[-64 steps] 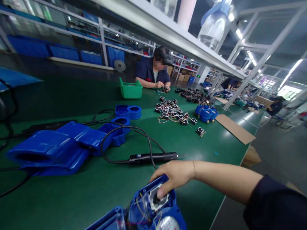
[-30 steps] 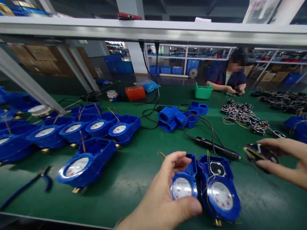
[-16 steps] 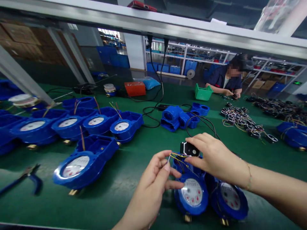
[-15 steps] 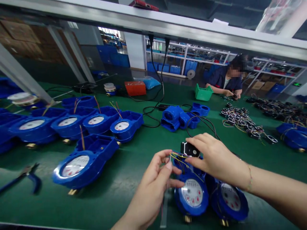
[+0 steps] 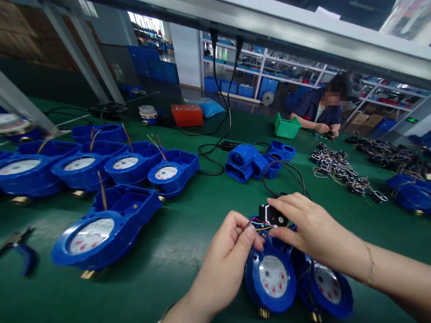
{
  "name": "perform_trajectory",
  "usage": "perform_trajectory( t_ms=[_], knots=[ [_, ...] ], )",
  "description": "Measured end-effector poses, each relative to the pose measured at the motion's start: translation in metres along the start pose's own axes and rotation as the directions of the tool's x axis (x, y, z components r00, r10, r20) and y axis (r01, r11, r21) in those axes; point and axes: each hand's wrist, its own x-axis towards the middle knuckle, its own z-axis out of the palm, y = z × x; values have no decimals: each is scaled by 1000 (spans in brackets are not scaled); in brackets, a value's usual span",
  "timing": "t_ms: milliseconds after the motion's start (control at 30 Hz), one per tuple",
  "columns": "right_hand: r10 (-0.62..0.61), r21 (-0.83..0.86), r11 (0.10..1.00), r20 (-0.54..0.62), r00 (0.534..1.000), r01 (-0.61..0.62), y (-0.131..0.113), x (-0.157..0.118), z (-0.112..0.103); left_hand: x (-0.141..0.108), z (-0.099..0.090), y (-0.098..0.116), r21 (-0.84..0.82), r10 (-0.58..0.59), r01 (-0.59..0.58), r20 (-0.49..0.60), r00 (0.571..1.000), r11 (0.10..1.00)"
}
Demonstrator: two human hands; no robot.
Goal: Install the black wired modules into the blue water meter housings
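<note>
Pliers: at our far left, blue-handled, lying on the green table.
Row of meters: blue with white faces, side by side behind a nearer single meter.
Orange box: at the back, with a blue bag just beside it.
Blue shells: grouped mid-table, beyond our hands.
Co-worker: across the table, hands together on something too small for us to name.
Pile of black parts: to the right, well apart from our hands, with coloured wires spilling out.
Right forearm: reaches in from our right; beside it, the upper end of the outer meter is hidden from us by the hand.
Left hand: our thumb and forefinger pinch the coloured wires.
Black part: over the upper end of the middle meter; dark, white-edged, with a pale round spot. Whether they touch, we cannot tell.
Right hand: our thumb and fingers grip the black part from opposite edges.
Compartment: open-topped, in the single meter; we see a small brass-coloured fitting inside.
Green bin: open; we cannot make out its contents.
</note>
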Motion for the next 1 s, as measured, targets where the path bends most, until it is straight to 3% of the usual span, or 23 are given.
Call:
perform_trajectory(
  t_ms=[100,233,333,400,500,767,1000],
  knots=[
    [32,19,999,35,999,-32,6,-3,5,-3,-5,1,22,-37,37,23,999,999],
    [80,44,995,101,992,-85,11,-11,12,-12,-17,3,387,-59,36,49,997,921],
    [101,56,992,154,983,-111,13,-20,16,-20,-18,3,578,89,-154,140,986,801],
    [114,78,988,207,972,-133,13,-25,18,-24,-15,2,641,245,-336,230,942,690],
    [152,126,972,300,942,-197,13,-25,21,-23,-10,-2,673,366,-481,320,874,562],
    [159,180,953,387,908,-244,12,-13,24,-23,-12,-31,669,437,-531,326,838,520],
    [183,191,940,421,888,-284,10,-11,24,-19,-16,-37,682,490,-542,297,819,492]
  ],
)
